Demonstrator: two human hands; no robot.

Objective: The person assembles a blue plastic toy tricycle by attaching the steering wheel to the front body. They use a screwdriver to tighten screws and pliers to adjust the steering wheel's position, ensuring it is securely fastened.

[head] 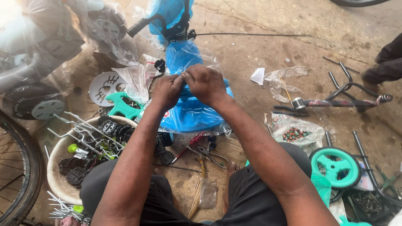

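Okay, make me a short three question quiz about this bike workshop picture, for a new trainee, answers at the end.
1. True or false: both hands are on the blue plastic-wrapped frame.
2. Which lies to the person's right? A) teal training wheel B) white basin of parts C) white disc
3. What colour are the handles of the pliers below the frame?

Key
1. True: the left hand and right hand meet on its top.
2. A, the teal training wheel; the basin sits left.
3. Red, on the pliers.
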